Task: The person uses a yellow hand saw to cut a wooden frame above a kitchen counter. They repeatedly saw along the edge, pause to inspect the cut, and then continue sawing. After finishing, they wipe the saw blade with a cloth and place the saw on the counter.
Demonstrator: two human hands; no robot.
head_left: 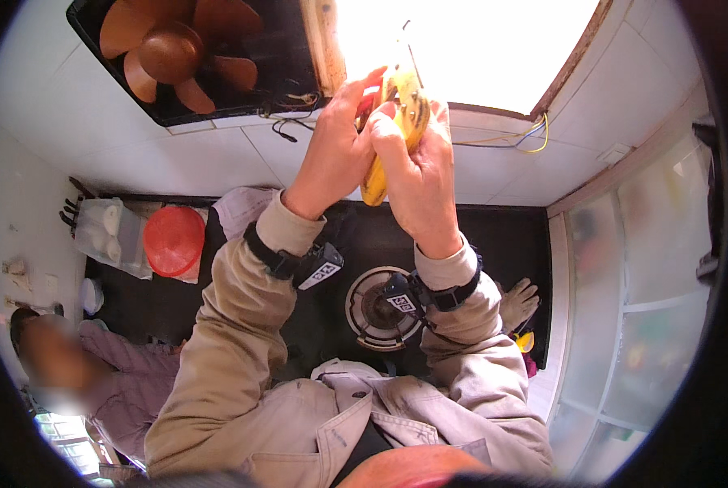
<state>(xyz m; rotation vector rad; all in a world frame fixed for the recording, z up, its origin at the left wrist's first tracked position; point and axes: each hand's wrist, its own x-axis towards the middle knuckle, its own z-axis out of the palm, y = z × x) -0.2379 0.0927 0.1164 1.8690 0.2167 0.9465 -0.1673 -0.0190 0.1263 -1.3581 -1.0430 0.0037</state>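
High in front of the bright opening, both my hands come together on a long yellow object with dark marks. Its rounded lower end hangs below my fingers, and glare washes out its upper end, so I cannot tell its kind. My left hand is closed at its left side, the fingertips partly hidden. My right hand wraps round it from the right, thumb pressed across its front. A thin dark strand rises beside the object's top. Both wrists carry black strapped devices.
An exhaust fan sits at upper left with loose wires; more wires hang at right. Below are a gas burner, a red basin, a clear container and gloves. Another person is at lower left.
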